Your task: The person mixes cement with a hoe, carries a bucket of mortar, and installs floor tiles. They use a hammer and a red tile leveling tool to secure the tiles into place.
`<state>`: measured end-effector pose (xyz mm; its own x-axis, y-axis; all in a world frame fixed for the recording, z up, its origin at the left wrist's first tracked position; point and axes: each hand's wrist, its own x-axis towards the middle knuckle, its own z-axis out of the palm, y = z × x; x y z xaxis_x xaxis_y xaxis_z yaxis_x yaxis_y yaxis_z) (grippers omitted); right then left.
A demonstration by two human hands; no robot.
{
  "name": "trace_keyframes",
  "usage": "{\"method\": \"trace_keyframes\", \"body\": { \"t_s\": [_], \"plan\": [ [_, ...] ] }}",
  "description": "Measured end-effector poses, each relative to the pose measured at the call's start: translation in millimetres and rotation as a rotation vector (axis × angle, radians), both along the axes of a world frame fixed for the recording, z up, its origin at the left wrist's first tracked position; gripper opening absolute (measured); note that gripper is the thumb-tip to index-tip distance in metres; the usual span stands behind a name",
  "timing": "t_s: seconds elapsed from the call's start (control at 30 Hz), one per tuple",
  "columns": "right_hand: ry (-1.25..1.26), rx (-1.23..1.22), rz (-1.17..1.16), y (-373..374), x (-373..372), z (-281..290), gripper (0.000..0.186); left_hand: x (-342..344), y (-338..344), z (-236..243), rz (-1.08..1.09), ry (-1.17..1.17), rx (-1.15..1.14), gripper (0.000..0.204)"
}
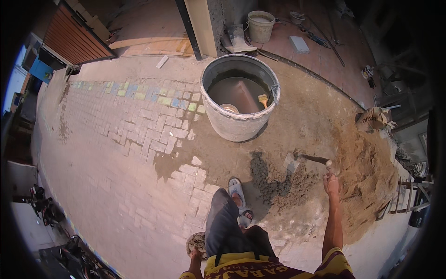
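At the lower edge, beside my left leg, my left hand (197, 254) is closed on the rim of a round container of mortar (198, 240). My right arm stretches forward on the right. My right hand (331, 182) is curled just below the handle end of a hoe (316, 159); what its fingers hold is too small to make out. The hoe's flat blade rests at a patch of wet grey mortar (264, 174) on the ground. A brown sand heap (367, 172) lies to the right of this hand.
Ahead stands a large tub (234, 125) of murky water, with a paintbrush (263, 100) at its inner wall. A white bucket (261, 32) and boots (237, 39) are behind it. A paper sack (373, 119) sits at the right, and motorbikes (69, 258) at lower left.
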<state>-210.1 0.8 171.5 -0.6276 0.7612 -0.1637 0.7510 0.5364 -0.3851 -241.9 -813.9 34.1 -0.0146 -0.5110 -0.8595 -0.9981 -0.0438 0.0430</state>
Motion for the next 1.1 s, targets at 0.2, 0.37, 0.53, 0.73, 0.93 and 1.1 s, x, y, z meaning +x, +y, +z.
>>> {"method": "trace_keyframes", "body": {
  "t_s": [0.2, 0.37, 0.53, 0.73, 0.93, 1.1],
  "plan": [
    [-0.766, -0.609, -0.172, -148, 187, -55, 0.039, 9, -68, 62, -0.797, 0.33, -0.08, 0.037],
    [-1.081, -1.062, -0.271, -286, 158, -37, 0.023, -145, -82, 42, 0.143, 0.345, 0.074, 0.036],
    [-0.881, -0.856, 0.047, -312, -113, -85, 0.046, -260, -115, 47, 0.4, 0.455, 0.213, 0.035],
    [-0.142, -0.528, 0.482, -358, -550, 67, 0.044, -370, -167, 79, 0.604, 0.639, 0.279, 0.033],
    [0.226, -0.357, 0.41, -323, -740, 188, 0.035, -556, -171, 78, 0.663, 0.829, 0.345, 0.034],
    [0.319, -0.022, 0.137, -194, -741, 109, 0.035, -758, -110, 92, 0.542, 0.752, 0.246, 0.04]
  ]
}}
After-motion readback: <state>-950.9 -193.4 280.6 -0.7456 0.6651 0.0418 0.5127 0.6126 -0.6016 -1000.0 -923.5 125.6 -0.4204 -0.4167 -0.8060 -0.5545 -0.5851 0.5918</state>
